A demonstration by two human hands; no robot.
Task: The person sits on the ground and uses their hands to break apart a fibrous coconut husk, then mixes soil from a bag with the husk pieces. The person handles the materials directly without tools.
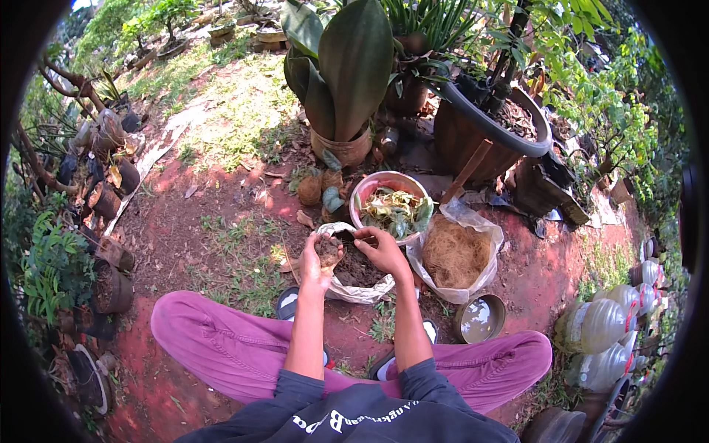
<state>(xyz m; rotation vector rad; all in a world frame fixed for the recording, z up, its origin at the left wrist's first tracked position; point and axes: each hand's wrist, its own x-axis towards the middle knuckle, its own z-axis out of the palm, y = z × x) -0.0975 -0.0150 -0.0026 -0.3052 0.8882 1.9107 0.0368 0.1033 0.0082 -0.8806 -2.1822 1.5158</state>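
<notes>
My left hand (pixel 316 264) is turned palm up and cups a clump of dark soil (pixel 328 250) over the left edge of a white sack (pixel 363 294) of soil. Across from it, my right hand (pixel 382 250) is held palm down above the sack, fingers bent and thumb near the fingertips; whether it pinches anything is too small to tell. Just behind the sack stands a round tub (pixel 394 178) with cut leaves and yellowish plant pieces. A clear plastic bag (pixel 493 238) of brown coconut fibre (pixel 455 252) lies to its right.
A round bowl of water (pixel 481 318) sits by my right knee. Behind the tub are a potted broad-leaved plant (pixel 340 149), coconut-fibre balls (pixel 309 190) and a large planter (pixel 471 149) with a wooden stick (pixel 466 171). Large plastic bottles (pixel 601 326) lie at the right, potted plants (pixel 113 288) at the left.
</notes>
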